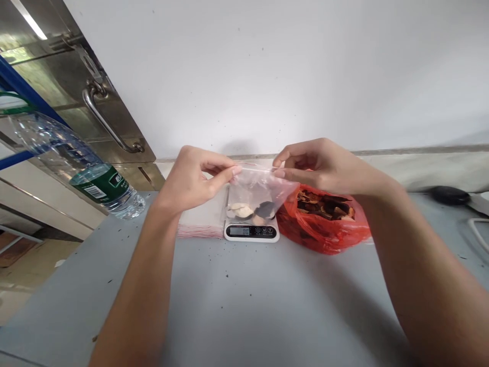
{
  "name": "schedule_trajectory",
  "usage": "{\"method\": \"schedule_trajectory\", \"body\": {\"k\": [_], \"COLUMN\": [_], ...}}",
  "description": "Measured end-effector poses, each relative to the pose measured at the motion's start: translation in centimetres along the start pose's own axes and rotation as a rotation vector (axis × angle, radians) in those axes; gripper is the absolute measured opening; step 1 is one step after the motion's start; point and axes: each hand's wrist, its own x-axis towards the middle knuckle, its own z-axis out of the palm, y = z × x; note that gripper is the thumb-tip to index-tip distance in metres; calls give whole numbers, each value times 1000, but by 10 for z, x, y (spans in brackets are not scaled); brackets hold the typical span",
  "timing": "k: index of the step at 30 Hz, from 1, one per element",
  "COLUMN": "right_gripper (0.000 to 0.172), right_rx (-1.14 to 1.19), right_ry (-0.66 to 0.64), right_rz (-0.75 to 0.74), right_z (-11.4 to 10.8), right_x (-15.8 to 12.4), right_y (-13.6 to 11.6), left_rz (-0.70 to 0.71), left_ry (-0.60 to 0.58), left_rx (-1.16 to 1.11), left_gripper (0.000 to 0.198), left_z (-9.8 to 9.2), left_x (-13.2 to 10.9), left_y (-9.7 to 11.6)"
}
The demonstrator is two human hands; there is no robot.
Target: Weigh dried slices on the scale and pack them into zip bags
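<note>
My left hand (pixel 204 176) and my right hand (pixel 317 165) each pinch the top edge of a clear zip bag (pixel 254 188), holding it stretched between them. A few pale and dark dried slices show low in the bag. It hangs over a small white kitchen scale (pixel 252 232), whose display appears to read zero; whether the bag touches the scale I cannot tell. Just right of the scale, under my right hand, sits a red plastic bag (pixel 321 234) full of dried brown pieces (pixel 324 205). A stack of flat bags (pixel 202 219) lies left of the scale.
A large water bottle (pixel 95 183) with a green label stands at the table's left edge. The white wall (pixel 282 76) rises behind the grey table (pixel 237 295). On the far right lie a black object (pixel 449 195) and a white cable (pixel 477 232). Dark crumbs dot the tabletop.
</note>
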Motion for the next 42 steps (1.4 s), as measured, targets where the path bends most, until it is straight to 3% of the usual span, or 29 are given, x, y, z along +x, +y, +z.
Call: {"method": "schedule_trajectory", "body": {"k": [8, 10, 14, 16, 20, 23, 25, 28, 32, 35, 37, 39, 42], "right_gripper": [12, 13, 26, 23, 13, 29, 39, 40, 34, 46, 53, 59, 80], "right_rx": [-142, -154, -96, -80, -10, 76, 88, -8, -368, -627, -727, -724, -647], "right_ry": [83, 24, -235, -263, -218, -139, 16, 272, 536, 585, 489, 224, 39], "right_rz": [10, 37, 97, 110, 67, 63, 116, 152, 223, 311, 322, 288, 330], "right_z": [-2, -3, -2, 0, -1, -17, -32, -54, -67, -61, -53, -45, -40], "right_x": [0, -1, -2, -1, -6, -24, -44, -79, -125, -153, -167, -178, -184], "right_y": [2, -3, -14, -15, -10, -3, 3, 13, 38, 72, 98, 118, 132], "left_rz": [-23, -20, 42, 91, 164, 157, 152, 166, 150, 133, 147, 162, 176], "left_ry": [10, 37, 109, 140, 291, 385, 379, 230, -167, -371, -438, -466, -467], "left_rx": [28, 13, -13, 20, 63, 53, 51, 20, -31, 14, 44, 69, 86], "left_gripper": [19, 17, 12, 15, 12, 10, 16, 24, 22, 24, 25, 25, 25], "left_z": [0, 2, 14, 23, 36, 40, 43, 54, 80, 101, 112, 118, 122], "left_x": [1, 2, 5, 6, 8, 10, 13, 16, 17, 16, 15, 14, 14], "left_y": [-2, 1, 10, 17, 29, 34, 37, 41, 47, 51, 53, 54, 53]}}
